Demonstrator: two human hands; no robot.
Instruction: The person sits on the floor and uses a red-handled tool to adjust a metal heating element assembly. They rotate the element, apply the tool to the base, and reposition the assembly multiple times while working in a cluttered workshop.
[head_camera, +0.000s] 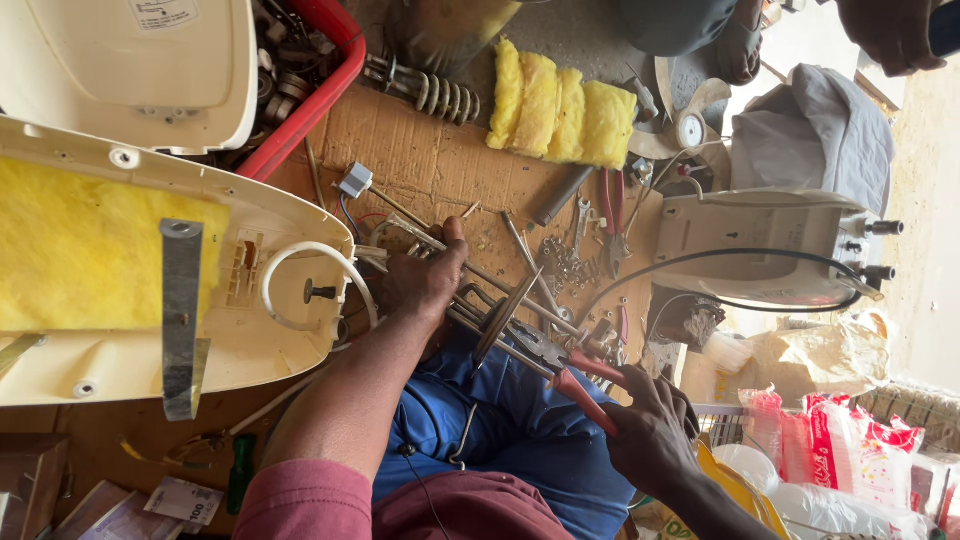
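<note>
Cardboard underlies left hand (425, 280) gripping heating element (500, 320); right hand (655, 435) squeezes pliers (565, 365).

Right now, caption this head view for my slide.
Left hand steadies a metal heating element while right hand grips it with red-handled pliers.

The right hand (655, 435) hides the pliers' (560, 365) red handle ends; the bin (320, 100) is cropped.
</note>
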